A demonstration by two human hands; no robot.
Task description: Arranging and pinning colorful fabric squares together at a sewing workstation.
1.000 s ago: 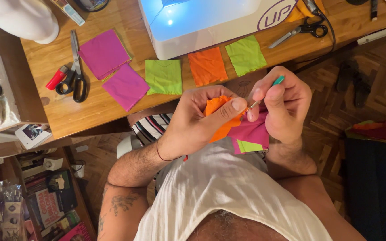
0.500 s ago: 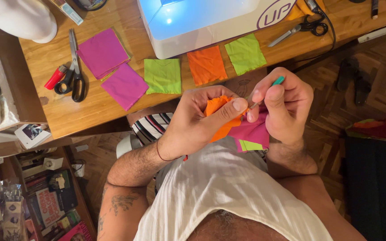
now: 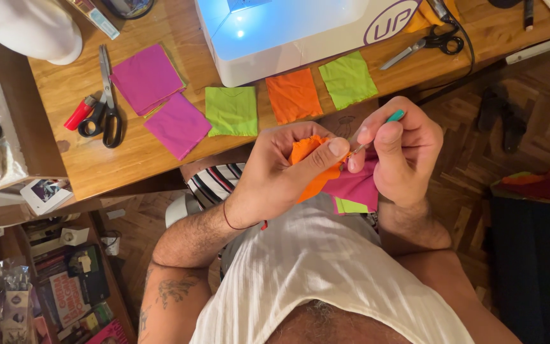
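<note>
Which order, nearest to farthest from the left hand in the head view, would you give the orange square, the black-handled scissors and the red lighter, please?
From the left hand:
1. Orange square, on the desk just above it.
2. Black-handled scissors, far left on the desk.
3. Red lighter, just beyond the scissors.

Working tip of teal-handled tool, centre frame: too small to resolve, masked by left hand thumb and right hand fingers. Orange fabric mostly covered by left hand; pink piece and green piece beneath partly hidden. Sewing machine cut by top edge. White object, upper left: cropped, unidentifiable.
</note>
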